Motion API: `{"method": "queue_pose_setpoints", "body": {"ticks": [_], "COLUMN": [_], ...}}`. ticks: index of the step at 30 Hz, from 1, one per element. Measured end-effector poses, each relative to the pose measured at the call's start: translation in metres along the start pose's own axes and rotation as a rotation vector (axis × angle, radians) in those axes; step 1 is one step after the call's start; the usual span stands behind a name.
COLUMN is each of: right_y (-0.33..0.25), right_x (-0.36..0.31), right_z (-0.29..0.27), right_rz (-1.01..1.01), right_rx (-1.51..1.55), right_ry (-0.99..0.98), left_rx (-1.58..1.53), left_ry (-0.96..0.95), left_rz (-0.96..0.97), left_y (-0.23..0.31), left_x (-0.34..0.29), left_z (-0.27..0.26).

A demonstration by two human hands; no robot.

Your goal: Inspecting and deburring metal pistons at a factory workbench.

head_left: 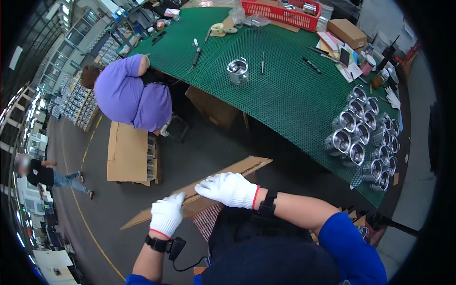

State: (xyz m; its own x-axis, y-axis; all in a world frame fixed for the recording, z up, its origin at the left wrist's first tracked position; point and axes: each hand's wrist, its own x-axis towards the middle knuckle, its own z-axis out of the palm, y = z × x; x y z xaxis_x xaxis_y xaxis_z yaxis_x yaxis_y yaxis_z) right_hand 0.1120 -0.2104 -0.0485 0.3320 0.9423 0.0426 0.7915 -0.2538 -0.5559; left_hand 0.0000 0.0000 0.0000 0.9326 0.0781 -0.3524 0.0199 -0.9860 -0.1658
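In white knit gloves with red cuffs, both my hands are closed on a long flat piece of brown cardboard (249, 166), seen nearly edge-on and tilted up to the right. My left hand (167, 214) grips it left of its middle, fingertips over the upper edge. Just to the right, my right hand (229, 190) holds the same edge with its fingers bent over it. The cardboard's lower side is partly hidden behind my hands. A patterned red-and-white surface (207, 222) shows beneath it, by my lap.
Ahead, a green-matted table (285, 95) bears one shiny metal cup-shaped part (238, 71), several more (351, 123) at the right, and a red basket (285, 14). A person in purple (128, 95) sits at left beside a cardboard-covered stack (127, 152). Another person (47, 173) stands farther left.
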Motion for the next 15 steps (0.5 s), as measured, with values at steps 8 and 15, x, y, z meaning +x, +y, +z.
{"method": "queue_pose_setpoints", "body": {"ticks": [8,15], "right_y": [0.118,0.133], "right_x": [-0.016,-0.094], "right_z": [-0.015,0.045], "right_rz": [0.196,0.72], "right_rx": [-0.04,0.147], "right_ry": [0.196,0.095], "left_rx": [-0.18,-0.197], "left_ry": [-0.109,-0.07], "left_rz": [-0.068,-0.102], "left_y": [-0.11,-0.124], "left_x": [0.212,0.424], "left_z": [0.065,0.134]}}
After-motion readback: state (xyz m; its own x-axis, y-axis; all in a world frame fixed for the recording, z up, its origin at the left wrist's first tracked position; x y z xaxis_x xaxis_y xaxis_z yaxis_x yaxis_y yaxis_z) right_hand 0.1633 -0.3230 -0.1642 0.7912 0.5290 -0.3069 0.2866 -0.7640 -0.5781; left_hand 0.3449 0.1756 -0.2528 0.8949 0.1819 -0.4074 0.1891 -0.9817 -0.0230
